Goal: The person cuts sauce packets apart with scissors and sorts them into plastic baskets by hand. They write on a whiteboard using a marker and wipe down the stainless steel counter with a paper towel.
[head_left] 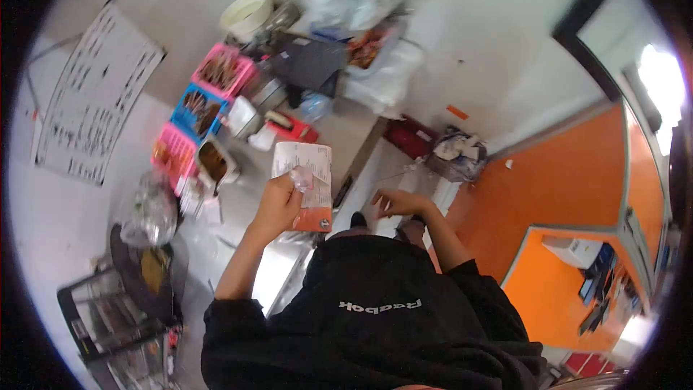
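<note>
My left hand (280, 206) is at the counter's edge, its fingers pinched on a small clear plastic piece (303, 178). Beneath that hand lies a printed card (302, 150), white with an orange lower end. Whether the fingers also touch the card cannot be made out. To the right, past the counter edge, my right hand (399, 203) hangs over the floor with its fingers curled and parted, and nothing clear shows between them.
Pink and blue baskets (193, 112), a red item (292, 128) and a dark box (309, 65) stand on the counter (249, 198). A bin (460, 155) is on the floor ahead. An orange partition (548, 166) rises at the right.
</note>
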The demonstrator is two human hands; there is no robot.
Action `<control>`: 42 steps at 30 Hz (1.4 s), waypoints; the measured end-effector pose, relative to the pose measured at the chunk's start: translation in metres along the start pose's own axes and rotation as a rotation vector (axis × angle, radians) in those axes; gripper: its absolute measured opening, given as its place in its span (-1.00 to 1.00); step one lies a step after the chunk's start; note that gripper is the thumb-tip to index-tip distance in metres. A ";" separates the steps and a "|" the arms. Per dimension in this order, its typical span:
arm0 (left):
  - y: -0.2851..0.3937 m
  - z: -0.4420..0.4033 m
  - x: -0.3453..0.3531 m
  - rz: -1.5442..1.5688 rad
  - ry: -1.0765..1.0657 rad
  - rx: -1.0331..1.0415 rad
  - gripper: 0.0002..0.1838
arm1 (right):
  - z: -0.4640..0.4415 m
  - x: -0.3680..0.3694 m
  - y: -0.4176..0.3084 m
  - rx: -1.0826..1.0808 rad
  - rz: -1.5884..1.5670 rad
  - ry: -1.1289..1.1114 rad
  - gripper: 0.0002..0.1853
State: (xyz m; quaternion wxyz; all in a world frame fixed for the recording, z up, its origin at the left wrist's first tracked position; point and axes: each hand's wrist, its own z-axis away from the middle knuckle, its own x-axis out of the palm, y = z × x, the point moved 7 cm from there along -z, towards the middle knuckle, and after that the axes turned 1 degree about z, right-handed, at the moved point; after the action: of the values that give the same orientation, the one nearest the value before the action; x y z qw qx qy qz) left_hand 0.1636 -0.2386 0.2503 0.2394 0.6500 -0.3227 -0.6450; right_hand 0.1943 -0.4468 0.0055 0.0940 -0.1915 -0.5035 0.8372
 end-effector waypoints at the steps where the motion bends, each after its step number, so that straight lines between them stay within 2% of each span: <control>1: 0.027 -0.014 0.004 0.029 0.011 0.109 -0.91 | 0.021 -0.001 -0.010 -0.062 -0.018 -0.014 -0.43; 2: 0.058 -0.027 0.008 0.093 -0.011 0.129 -0.91 | 0.051 -0.005 -0.040 -0.074 -0.239 -0.086 -0.30; 3: 0.096 -0.038 0.010 0.156 -0.037 0.150 -0.91 | 0.071 -0.005 -0.047 -0.069 -0.458 -0.141 0.00; 4: 0.133 -0.049 0.014 0.217 -0.068 0.171 -0.90 | 0.079 -0.012 -0.041 -0.187 -0.440 -0.020 0.02; 6: 0.212 -0.072 0.028 0.472 -0.102 0.370 -0.87 | 0.102 -0.036 -0.015 -0.412 -0.367 0.233 0.07; 7: 0.244 -0.081 0.036 0.621 -0.157 0.285 -0.86 | 0.131 -0.066 -0.019 -0.445 -0.338 0.372 0.09; 8: 0.276 -0.098 0.043 0.573 -0.144 0.504 -0.90 | 0.162 -0.095 -0.022 -0.469 -0.302 0.514 0.10; 10: 0.345 -0.124 0.061 0.736 -0.027 0.533 -0.86 | 0.223 -0.139 -0.050 -0.676 -0.783 0.631 0.03; 11: 0.380 -0.142 0.068 0.652 -0.054 0.568 -0.78 | 0.256 -0.158 -0.066 -0.784 -0.947 0.695 0.00; 13: 0.455 -0.175 0.091 0.695 -0.132 0.778 -0.70 | 0.315 -0.190 -0.098 -0.950 -1.011 0.880 -0.08; 15: 0.512 -0.199 0.119 0.633 -0.263 0.851 -0.71 | 0.349 -0.221 -0.085 -0.985 -0.951 1.128 -0.25; 17: 0.557 -0.229 0.159 0.588 -0.267 0.815 -0.63 | 0.382 -0.243 -0.082 -1.049 -0.903 1.368 -0.37; 19: 0.600 -0.250 0.203 0.764 -0.327 1.204 -0.66 | 0.412 -0.259 -0.078 -1.110 -0.869 1.607 -0.42; 20: 0.615 -0.268 0.231 0.742 -0.394 1.160 -0.68 | 0.420 -0.267 -0.073 -1.124 -0.861 1.701 -0.43; 21: 0.633 -0.285 0.257 0.694 -0.245 1.283 -0.73 | 0.423 -0.275 -0.066 -1.108 -0.862 1.744 -0.49; 22: 0.644 -0.274 0.260 0.421 -0.043 1.475 -0.77 | 0.425 -0.283 -0.058 -1.085 -0.875 1.765 -0.54; 27: 0.688 -0.255 0.338 0.165 0.269 1.616 -0.67 | 0.417 -0.313 -0.024 -0.912 -0.911 1.806 -0.59; 29: 0.689 -0.248 0.342 0.065 0.274 1.668 -0.63 | 0.422 -0.324 -0.012 -0.884 -0.880 1.821 -0.59; 32: 0.637 -0.223 0.301 -0.036 -0.114 1.282 -0.56 | 0.436 -0.341 0.005 -0.890 -0.834 1.860 -0.59; 34: 0.593 -0.195 0.249 0.118 0.077 1.366 -0.63 | 0.448 -0.353 0.016 -0.907 -0.799 1.893 -0.58; 35: 0.587 -0.200 0.263 0.075 0.054 1.368 -0.55 | 0.454 -0.359 0.021 -0.927 -0.782 1.909 -0.57; 37: 0.554 -0.212 0.256 -0.013 0.106 1.370 -0.55 | 0.464 -0.373 0.028 -0.983 -0.743 1.931 -0.55; 40: 0.472 -0.174 0.188 -0.179 0.302 1.385 -0.78 | 0.477 -0.396 0.034 -1.143 -0.707 1.946 -0.53; 42: 0.400 -0.161 0.146 0.089 0.249 1.304 -0.81 | 0.471 -0.410 0.028 -1.323 -0.708 1.912 -0.50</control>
State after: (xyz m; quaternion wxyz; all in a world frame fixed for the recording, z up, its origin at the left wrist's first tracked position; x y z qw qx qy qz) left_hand 0.2733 -0.6325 0.4506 -0.1407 0.7174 -0.6434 -0.2273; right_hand 0.3720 -0.9837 0.2712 0.5348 -0.5947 -0.5854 -0.1327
